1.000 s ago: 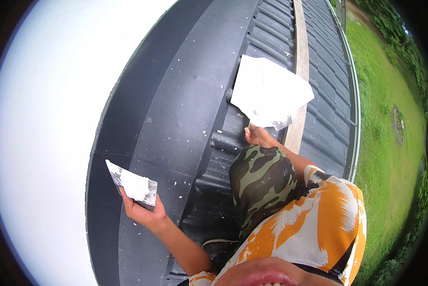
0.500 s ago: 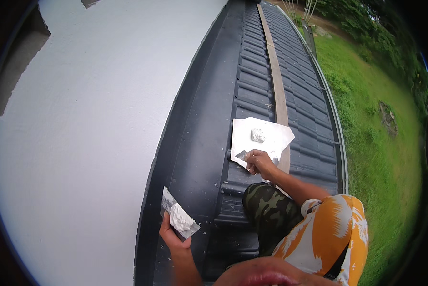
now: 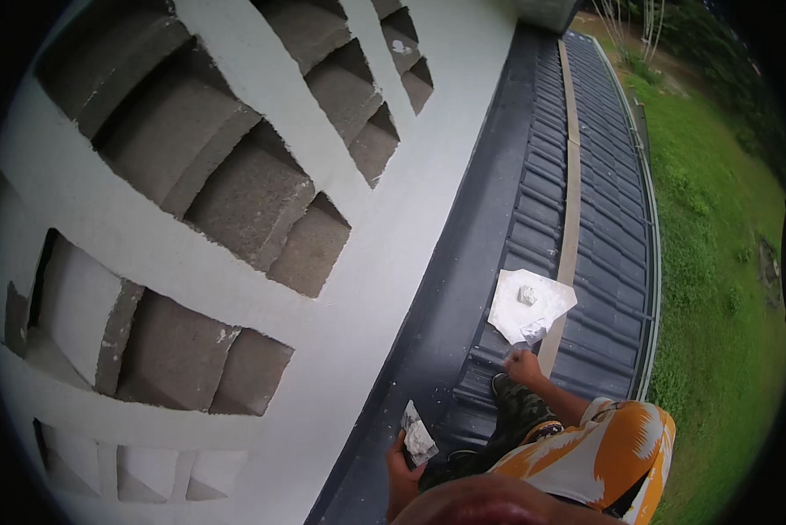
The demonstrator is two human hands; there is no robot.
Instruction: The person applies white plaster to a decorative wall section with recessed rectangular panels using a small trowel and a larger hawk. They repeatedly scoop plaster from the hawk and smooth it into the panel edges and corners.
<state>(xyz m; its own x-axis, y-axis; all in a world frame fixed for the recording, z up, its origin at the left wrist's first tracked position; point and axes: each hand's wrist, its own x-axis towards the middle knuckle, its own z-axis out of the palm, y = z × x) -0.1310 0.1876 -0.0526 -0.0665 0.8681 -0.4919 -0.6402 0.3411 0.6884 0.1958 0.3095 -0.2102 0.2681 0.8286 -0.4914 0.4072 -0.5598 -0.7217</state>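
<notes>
Left hand (image 3: 401, 468), lower centre of frame: fingers curled shut around a small flat scraper blade (image 3: 418, 432) smeared with white filler; blade points up toward the wall. Right hand (image 3: 525, 367), right of centre and a little higher: reaches forward, closed around the handle end of a second small tool (image 3: 533, 333) whose tip lies on a white board (image 3: 529, 303); exact finger grip too small to resolve. The board lies flat on the dark ribbed roof (image 3: 603, 262), touching a pale strip (image 3: 569, 210) that runs up the roof toward the upper right. A small lump of white filler (image 3: 527, 295) sits near the board's middle. White wall (image 3: 384, 227) with recessed grey block openings fills the left half. Grass (image 3: 725, 289) along the right edge.
</notes>
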